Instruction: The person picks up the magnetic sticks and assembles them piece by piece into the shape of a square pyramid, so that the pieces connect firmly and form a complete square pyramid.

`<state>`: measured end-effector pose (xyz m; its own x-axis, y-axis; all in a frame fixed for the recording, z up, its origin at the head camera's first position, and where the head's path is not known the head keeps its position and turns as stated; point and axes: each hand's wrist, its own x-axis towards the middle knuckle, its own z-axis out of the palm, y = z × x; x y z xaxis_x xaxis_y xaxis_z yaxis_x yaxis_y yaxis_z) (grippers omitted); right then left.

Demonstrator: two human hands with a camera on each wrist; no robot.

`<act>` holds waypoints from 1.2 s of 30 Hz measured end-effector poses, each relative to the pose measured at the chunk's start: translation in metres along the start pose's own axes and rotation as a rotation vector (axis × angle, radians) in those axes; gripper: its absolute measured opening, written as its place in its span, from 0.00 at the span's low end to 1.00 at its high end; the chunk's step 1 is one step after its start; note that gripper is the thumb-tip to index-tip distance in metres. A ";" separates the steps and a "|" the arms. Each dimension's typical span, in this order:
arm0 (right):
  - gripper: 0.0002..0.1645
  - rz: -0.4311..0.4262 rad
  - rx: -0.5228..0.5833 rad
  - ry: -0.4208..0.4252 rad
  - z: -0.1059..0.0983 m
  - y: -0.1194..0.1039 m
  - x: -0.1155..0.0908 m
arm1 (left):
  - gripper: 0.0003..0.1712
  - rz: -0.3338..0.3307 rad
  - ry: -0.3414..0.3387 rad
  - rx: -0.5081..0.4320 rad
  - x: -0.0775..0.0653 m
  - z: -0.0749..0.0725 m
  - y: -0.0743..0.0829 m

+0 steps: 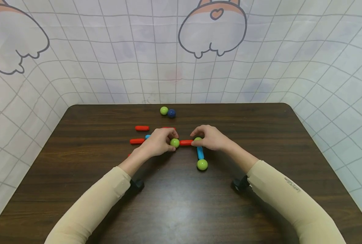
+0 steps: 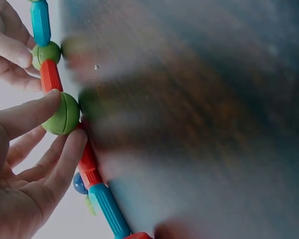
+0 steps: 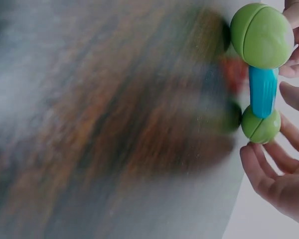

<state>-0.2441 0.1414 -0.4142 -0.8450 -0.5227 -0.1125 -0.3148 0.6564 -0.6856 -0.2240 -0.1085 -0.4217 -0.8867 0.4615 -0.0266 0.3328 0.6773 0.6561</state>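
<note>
My left hand pinches a green ball between thumb and fingertips. A red rod joins that ball to a second green ball, which the fingers and thumb of my right hand hold from its sides. From this second ball a light-blue rod runs toward me and ends in a third green ball. The linked pieces lie low over the dark table, forming a corner. In the head view, my right fingers partly cover the corner ball.
Behind my hands, a loose green ball sits beside a dark blue ball. Left of my left hand lie red rods and a light-blue rod, partly hidden by the hand. A tile-patterned cloth rises behind the wooden table.
</note>
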 end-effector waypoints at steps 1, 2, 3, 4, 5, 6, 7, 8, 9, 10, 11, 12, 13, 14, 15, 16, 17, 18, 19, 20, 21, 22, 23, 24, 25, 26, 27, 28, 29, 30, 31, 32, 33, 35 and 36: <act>0.19 0.003 -0.005 -0.010 0.000 -0.001 0.001 | 0.21 0.000 0.002 -0.001 -0.001 0.000 0.000; 0.18 0.000 -0.010 -0.021 0.001 -0.002 0.002 | 0.21 0.000 0.005 -0.002 -0.002 -0.001 0.001; 0.17 0.000 -0.016 -0.029 0.001 -0.002 0.003 | 0.22 -0.002 0.008 -0.004 -0.003 -0.001 0.001; 0.16 0.003 -0.022 -0.034 0.001 -0.002 0.004 | 0.22 0.000 0.011 -0.006 -0.004 -0.002 0.001; 0.15 0.008 -0.024 -0.037 0.001 -0.002 0.004 | 0.22 -0.001 0.015 -0.009 -0.005 -0.003 0.001; 0.14 0.011 -0.028 -0.039 0.002 -0.001 0.004 | 0.22 0.000 0.019 -0.011 -0.006 -0.004 0.001; 0.13 0.012 -0.032 -0.039 0.001 -0.001 0.003 | 0.22 0.000 0.026 -0.013 -0.008 -0.005 0.001; 0.13 0.011 -0.035 -0.039 0.001 -0.001 0.003 | 0.23 0.000 0.034 -0.016 -0.010 -0.007 0.001; 0.12 0.014 -0.036 -0.038 0.001 0.000 0.002 | 0.23 -0.001 0.042 -0.019 -0.012 -0.009 0.000; 0.12 0.014 -0.036 -0.040 0.000 0.000 0.001 | 0.23 -0.003 0.052 -0.018 -0.014 -0.010 0.000; 0.12 0.016 -0.037 -0.041 0.000 0.000 0.000 | 0.23 -0.005 0.062 -0.016 -0.016 -0.012 0.000; 0.12 0.015 -0.042 -0.042 -0.001 0.000 -0.001 | 0.24 -0.008 0.071 -0.016 -0.017 -0.013 0.000; 0.12 0.016 -0.042 -0.044 -0.001 0.001 -0.001 | 0.24 -0.011 0.078 -0.017 -0.019 -0.014 -0.001; 0.12 0.019 -0.042 -0.044 -0.002 0.001 -0.002 | 0.24 -0.015 0.084 -0.020 -0.021 -0.016 -0.001; 0.12 0.023 -0.043 -0.043 -0.002 0.002 -0.003 | 0.24 -0.017 0.089 -0.021 -0.022 -0.017 -0.002; 0.11 0.026 -0.044 -0.041 -0.003 0.002 -0.004 | 0.24 -0.019 0.093 -0.022 -0.023 -0.017 -0.003; 0.11 0.028 -0.042 -0.038 -0.003 0.003 -0.005 | 0.24 -0.023 0.096 -0.024 -0.024 -0.019 -0.003; 0.11 0.029 -0.042 -0.036 -0.003 0.004 -0.005 | 0.24 -0.029 0.099 -0.025 -0.024 -0.020 -0.004; 0.11 0.031 -0.039 -0.034 -0.004 0.004 -0.006 | 0.24 -0.031 0.102 -0.017 -0.025 -0.021 -0.005; 0.11 0.031 -0.041 -0.031 -0.004 0.005 -0.007 | 0.24 -0.036 0.106 -0.010 -0.025 -0.022 -0.007; 0.11 0.031 -0.043 -0.029 -0.004 0.005 -0.007 | 0.24 -0.038 0.110 -0.001 -0.026 -0.023 -0.008; 0.11 0.032 -0.046 -0.026 -0.005 0.006 -0.007 | 0.24 -0.043 0.114 0.006 -0.026 -0.024 -0.009; 0.11 0.033 -0.050 -0.024 -0.005 0.007 -0.008 | 0.24 -0.049 0.119 0.014 -0.027 -0.025 -0.010; 0.10 0.034 -0.054 -0.020 -0.005 0.008 -0.008 | 0.23 -0.052 0.125 0.021 -0.027 -0.027 -0.011; 0.11 0.036 -0.056 -0.019 -0.005 0.009 -0.008 | 0.23 -0.056 0.130 0.028 -0.028 -0.028 -0.012; 0.11 0.041 -0.058 -0.017 -0.005 0.009 -0.009 | 0.23 -0.062 0.136 0.028 -0.029 -0.029 -0.013; 0.11 0.045 -0.059 -0.015 -0.006 0.010 -0.010 | 0.23 -0.067 0.140 0.033 -0.030 -0.030 -0.013; 0.11 0.050 -0.059 -0.014 -0.006 0.011 -0.010 | 0.23 -0.073 0.147 0.036 -0.031 -0.031 -0.014; 0.11 0.055 -0.055 -0.016 -0.007 0.011 -0.011 | 0.23 -0.078 0.152 0.041 -0.032 -0.032 -0.014; 0.11 0.060 -0.052 -0.018 -0.007 0.012 -0.012 | 0.23 -0.079 0.157 0.046 -0.033 -0.032 -0.015; 0.11 0.064 -0.050 -0.020 -0.008 0.013 -0.013 | 0.23 -0.082 0.159 0.052 -0.033 -0.033 -0.016; 0.11 0.066 -0.048 -0.021 -0.008 0.013 -0.014 | 0.23 -0.081 0.160 0.057 -0.033 -0.033 -0.017; 0.11 0.066 -0.044 -0.024 -0.009 0.014 -0.015 | 0.23 -0.080 0.160 0.064 -0.032 -0.034 -0.017; 0.11 0.060 -0.038 -0.027 -0.009 0.016 -0.017 | 0.22 -0.081 0.157 0.068 -0.031 -0.033 -0.019; 0.10 0.054 -0.035 -0.028 -0.009 0.017 -0.018 | 0.22 -0.081 0.152 0.069 -0.029 -0.033 -0.019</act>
<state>-0.2383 0.1666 -0.4173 -0.8488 -0.5010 -0.1688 -0.2847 0.7021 -0.6527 -0.2149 -0.1538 -0.4089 -0.9481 0.3154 0.0405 0.2749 0.7488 0.6031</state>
